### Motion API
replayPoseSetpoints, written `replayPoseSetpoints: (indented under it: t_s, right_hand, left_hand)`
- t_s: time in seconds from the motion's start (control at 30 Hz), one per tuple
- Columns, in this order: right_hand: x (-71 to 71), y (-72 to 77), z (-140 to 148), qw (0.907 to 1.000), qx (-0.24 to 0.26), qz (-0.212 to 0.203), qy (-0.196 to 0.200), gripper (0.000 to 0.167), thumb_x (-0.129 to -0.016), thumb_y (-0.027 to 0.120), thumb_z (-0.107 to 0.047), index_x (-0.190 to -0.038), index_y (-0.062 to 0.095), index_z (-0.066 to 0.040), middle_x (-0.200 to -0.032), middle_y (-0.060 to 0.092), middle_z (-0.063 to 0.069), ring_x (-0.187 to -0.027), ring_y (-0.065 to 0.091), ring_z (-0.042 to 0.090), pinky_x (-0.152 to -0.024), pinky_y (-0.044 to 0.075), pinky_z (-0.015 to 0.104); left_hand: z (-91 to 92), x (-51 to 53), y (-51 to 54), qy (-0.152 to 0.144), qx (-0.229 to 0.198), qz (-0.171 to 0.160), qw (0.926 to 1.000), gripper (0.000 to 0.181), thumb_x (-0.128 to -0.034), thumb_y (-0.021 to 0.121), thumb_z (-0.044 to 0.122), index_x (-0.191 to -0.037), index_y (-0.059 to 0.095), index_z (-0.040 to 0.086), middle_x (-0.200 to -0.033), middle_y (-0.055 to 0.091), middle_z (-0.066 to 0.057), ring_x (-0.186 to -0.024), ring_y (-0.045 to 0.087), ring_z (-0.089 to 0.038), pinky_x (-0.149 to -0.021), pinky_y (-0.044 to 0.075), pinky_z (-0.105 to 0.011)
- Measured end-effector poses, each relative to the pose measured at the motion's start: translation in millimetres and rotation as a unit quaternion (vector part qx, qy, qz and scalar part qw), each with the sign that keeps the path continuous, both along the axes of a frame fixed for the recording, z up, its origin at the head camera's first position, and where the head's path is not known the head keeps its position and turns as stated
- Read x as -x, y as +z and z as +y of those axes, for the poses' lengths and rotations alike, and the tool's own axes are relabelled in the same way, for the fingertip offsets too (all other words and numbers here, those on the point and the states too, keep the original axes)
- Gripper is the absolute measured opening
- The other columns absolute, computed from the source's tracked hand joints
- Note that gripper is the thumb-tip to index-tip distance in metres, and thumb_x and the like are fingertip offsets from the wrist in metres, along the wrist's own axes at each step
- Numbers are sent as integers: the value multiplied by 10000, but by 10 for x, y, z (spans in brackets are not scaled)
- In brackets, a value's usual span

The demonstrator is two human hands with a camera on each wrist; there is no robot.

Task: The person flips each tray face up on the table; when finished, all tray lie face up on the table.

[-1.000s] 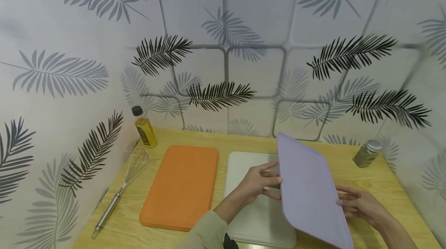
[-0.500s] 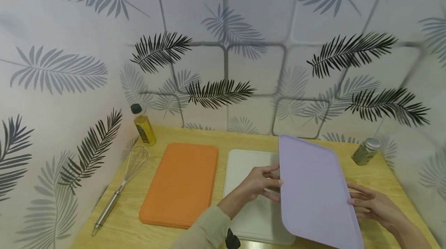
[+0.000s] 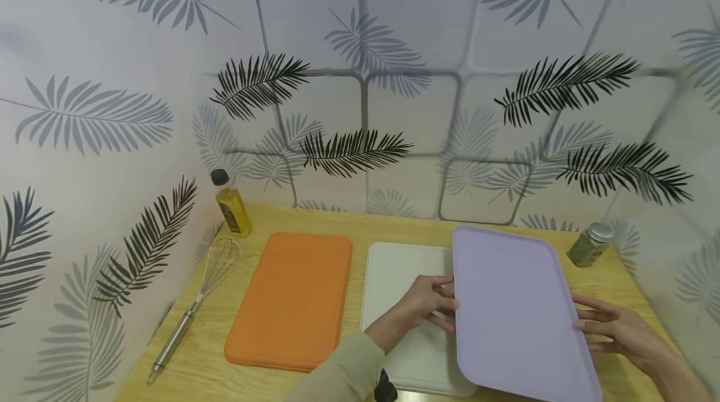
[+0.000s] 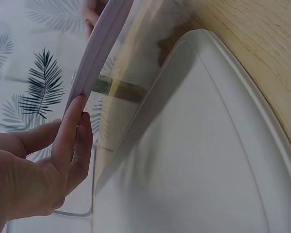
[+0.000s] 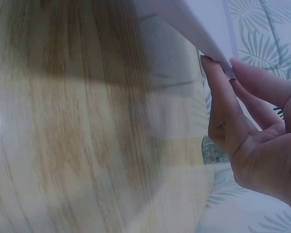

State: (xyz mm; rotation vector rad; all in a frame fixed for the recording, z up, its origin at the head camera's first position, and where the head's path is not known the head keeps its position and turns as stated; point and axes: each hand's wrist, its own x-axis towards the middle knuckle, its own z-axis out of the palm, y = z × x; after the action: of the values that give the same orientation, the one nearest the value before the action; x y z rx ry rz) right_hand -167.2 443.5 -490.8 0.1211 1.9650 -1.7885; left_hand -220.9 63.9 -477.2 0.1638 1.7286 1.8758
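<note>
I've got the lilac board (image 3: pixel 523 321) hiding part of the white board (image 3: pixel 407 308), its near right corner clipped below; my right grip (image 3: pixel 624 333) tucks fingertips out of sight; bottle label (image 3: pixel 229 217) too small to read.

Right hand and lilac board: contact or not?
Touching. Right wrist view shows it: the right hand pinches the edge of the lilac board between thumb and fingers.

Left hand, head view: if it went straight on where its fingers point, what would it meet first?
The lilac board, whose edge the left hand pinches, with no gap between. Whether it would push the board or slip beneath is hard to judge.
</note>
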Motion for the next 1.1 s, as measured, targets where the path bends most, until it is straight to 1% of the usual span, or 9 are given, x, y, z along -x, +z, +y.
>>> replayPoseSetpoints:
  t_s: [0.17,0.33,0.63,0.8,0.87,0.93,0.97,1.03,1.1]
  right_hand:
    - [-4,35,54,9988,-443,-62,-200,366,-930,638,-136,-1015,629,-492,-1029,691,-106,-921,683,169,-769,570,423]
    - [-29,51,142,9945,-931,-17,-489,337,-900,682,-172,-1003,620,-486,-1023,689,-54,-898,686,180,-756,572,429]
    - [-8,67,320,9925,-1130,-127,-445,370,-909,661,-143,-1050,608,-481,-1046,660,-41,-900,679,196,-766,568,440]
    - [18,50,342,9909,-1217,-91,-574,379,-917,620,-78,-1156,635,-372,-1026,669,-26,-880,673,176,-753,570,438]
    - [33,23,350,9898,-1286,-50,-617,380,-914,617,-68,-1194,642,-324,-1018,671,-21,-870,672,174,-744,572,432]
    - [43,-13,360,9890,-1323,-52,-658,390,-906,611,-50,-1154,651,-349,-1003,673,-23,-860,675,175,-737,574,425]
    - [45,-33,368,9894,-1324,-7,-601,398,-909,595,-37,-1177,650,-326,-1002,674,-14,-861,677,182,-735,575,427]
    - [57,-69,373,9906,-1272,39,-493,410,-907,575,-20,-1181,649,-316,-1006,674,-6,-865,679,186,-735,575,429]
    - [76,-94,371,9923,-1173,80,-382,414,-907,558,-9,-1178,642,-311,-1022,673,6,-875,682,194,-741,574,433]
  left_hand:
    - [81,0,-48,-114,203,-24,9997,631,-818,633,-160,-1407,456,-18,-851,681,-132,-764,698,-307,-565,582,-412]
    - [186,-34,-40,-188,230,71,9995,671,-787,614,-215,-1409,449,-24,-825,678,-161,-743,691,-316,-583,583,-418]
    - [456,-113,-53,454,513,218,9974,627,-732,601,-263,-1315,557,-36,-727,652,-172,-712,699,-333,-528,574,-412]
    - [551,-128,-85,707,698,302,9946,612,-712,597,-282,-1275,591,-41,-676,611,-180,-694,688,-408,-517,569,-424]
    - [593,-123,-113,763,829,422,9927,609,-704,596,-286,-1261,602,-40,-714,624,-199,-670,685,-412,-496,566,-401]
    - [636,-110,-156,806,972,558,9904,603,-693,599,-285,-1242,619,-36,-798,641,-205,-630,682,-395,-467,559,-364]
    - [654,-101,-184,817,1065,642,9889,598,-688,599,-282,-1232,627,-35,-851,653,-214,-606,679,-387,-454,554,-348]
    - [678,-76,-238,785,1367,909,9833,567,-681,607,-263,-1196,653,-30,-923,661,-205,-553,672,-358,-433,543,-313]
    - [683,-47,-285,721,1697,1213,9753,512,-678,619,-242,-1144,677,-35,-904,659,-175,-507,661,-341,-414,530,-290]
